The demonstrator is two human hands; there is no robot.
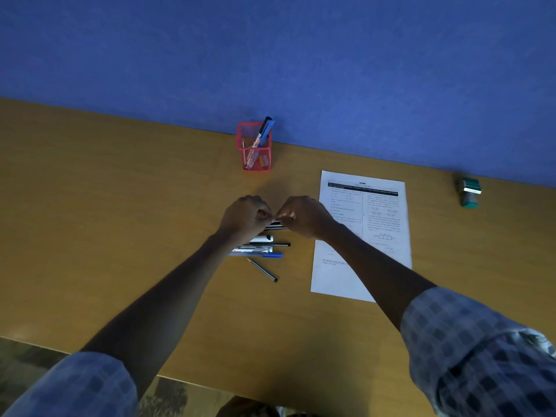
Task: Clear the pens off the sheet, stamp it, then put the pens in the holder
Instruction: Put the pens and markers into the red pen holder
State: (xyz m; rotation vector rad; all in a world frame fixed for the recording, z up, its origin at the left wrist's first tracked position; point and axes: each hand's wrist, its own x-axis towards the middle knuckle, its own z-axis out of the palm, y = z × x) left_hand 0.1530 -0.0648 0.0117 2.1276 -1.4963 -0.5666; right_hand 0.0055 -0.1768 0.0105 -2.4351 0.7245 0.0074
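Note:
A printed white sheet [365, 236] lies on the wooden desk [120, 236], right of centre, with no pens on it. Left of the sheet a loose pile of pens and markers [261, 249] lies on the desk, one thin dark pen [262, 269] apart at the front. My left hand [245, 218] and my right hand [304, 216] meet above the pile, fingers curled, both pinching the ends of dark pens [275, 225]. A red mesh pen holder [255, 149] stands at the back wall with a blue marker and other pens in it. A green stamp [470, 192] lies far right.
A blue wall [301, 55] runs along the desk's far edge. The desk's near edge [180, 379] cuts across the bottom, with patterned floor beyond it. My checked sleeves fill the lower corners.

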